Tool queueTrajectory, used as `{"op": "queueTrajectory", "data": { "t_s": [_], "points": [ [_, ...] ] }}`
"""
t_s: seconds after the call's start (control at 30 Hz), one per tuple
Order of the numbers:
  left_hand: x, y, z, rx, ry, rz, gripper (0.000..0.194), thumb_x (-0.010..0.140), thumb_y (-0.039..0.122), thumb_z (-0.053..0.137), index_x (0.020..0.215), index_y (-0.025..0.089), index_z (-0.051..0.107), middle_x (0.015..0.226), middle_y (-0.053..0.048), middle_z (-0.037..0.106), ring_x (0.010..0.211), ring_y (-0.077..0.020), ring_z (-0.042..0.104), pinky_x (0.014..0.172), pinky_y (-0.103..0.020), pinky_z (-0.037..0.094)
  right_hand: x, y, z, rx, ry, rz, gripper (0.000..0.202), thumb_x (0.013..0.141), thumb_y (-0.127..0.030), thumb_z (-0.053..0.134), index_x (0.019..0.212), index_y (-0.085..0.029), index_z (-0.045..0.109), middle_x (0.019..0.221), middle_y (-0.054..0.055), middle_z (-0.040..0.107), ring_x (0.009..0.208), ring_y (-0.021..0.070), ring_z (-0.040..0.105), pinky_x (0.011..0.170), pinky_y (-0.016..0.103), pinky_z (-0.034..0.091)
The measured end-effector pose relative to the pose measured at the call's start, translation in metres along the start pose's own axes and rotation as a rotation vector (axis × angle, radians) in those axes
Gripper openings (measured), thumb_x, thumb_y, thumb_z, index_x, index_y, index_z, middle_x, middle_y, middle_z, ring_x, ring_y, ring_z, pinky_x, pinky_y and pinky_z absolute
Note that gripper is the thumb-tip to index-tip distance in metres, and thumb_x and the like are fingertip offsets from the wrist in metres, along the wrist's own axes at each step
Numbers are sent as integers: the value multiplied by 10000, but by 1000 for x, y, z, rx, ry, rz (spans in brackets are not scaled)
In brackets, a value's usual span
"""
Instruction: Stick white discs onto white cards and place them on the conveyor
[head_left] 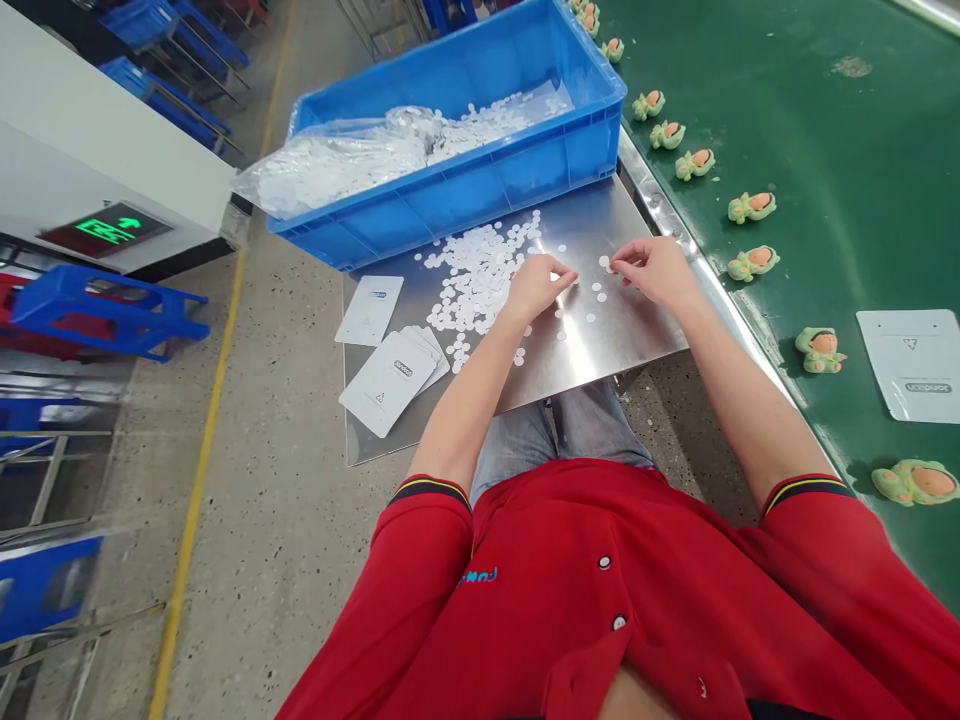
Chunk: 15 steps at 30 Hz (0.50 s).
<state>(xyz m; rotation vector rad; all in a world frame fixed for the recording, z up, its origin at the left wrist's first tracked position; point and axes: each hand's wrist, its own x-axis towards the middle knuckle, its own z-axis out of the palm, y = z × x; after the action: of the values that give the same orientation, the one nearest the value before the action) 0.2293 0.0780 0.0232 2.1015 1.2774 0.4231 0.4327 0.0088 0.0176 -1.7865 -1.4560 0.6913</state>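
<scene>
Over the steel tabletop [622, 335], my left hand [538, 287] has thumb and forefinger pinched together; whatever lies between them is too small to make out. My right hand [658, 270] is also closed in a pinch, with a small white disc [604, 262] at its fingertips. To the left of my left hand spreads a loose heap of white discs [476, 275]. A few single discs [591, 318] lie scattered between and below the hands.
A blue crate [450, 205] with a plastic bag [337, 160] and more discs stands behind the heap. White printed cards [388, 380] lie at the table's left. On the right, a green conveyor belt [847, 180] carries several small green figurines [753, 262] and a white card [911, 360].
</scene>
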Motion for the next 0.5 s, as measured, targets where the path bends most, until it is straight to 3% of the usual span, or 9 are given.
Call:
{"op": "queueTrajectory", "data": {
  "t_s": [0.1, 0.33, 0.43, 0.5],
  "points": [
    [-1, -3, -4, -29, -13, 12, 176, 832, 282, 684, 909, 193, 814, 1051, -68, 779, 957, -237, 662, 928, -349, 499, -1, -5, 1, -35, -13, -8, 85, 853, -240, 679, 871, -183, 740, 882, 50, 788, 693, 180, 734, 799, 329, 586],
    [0, -4, -6, -7, 15, -26, 159, 705, 248, 837, 600, 204, 725, 739, -55, 689, 893, -253, 654, 899, -355, 493, -1, -7, 1, -64, -22, -45, 84, 841, -254, 685, 863, -204, 750, 855, 40, 786, 690, 197, 745, 806, 350, 589],
    [-2, -2, -11, 3, -5, -2, 53, 710, 195, 817, 711, 197, 763, 842, -62, 737, 918, -250, 666, 935, -367, 498, -3, -9, 1, -90, -18, -51, 84, 842, -258, 684, 852, -218, 757, 846, 27, 784, 695, 202, 744, 807, 359, 588],
    [-4, 3, -15, -106, -29, 32, 125, 760, 211, 788, 883, 191, 790, 966, -70, 769, 914, -228, 685, 939, -362, 515, -4, -15, 2, -86, -35, -69, 83, 842, -261, 688, 855, -218, 758, 849, 25, 784, 702, 201, 741, 798, 359, 588]
  ]
}}
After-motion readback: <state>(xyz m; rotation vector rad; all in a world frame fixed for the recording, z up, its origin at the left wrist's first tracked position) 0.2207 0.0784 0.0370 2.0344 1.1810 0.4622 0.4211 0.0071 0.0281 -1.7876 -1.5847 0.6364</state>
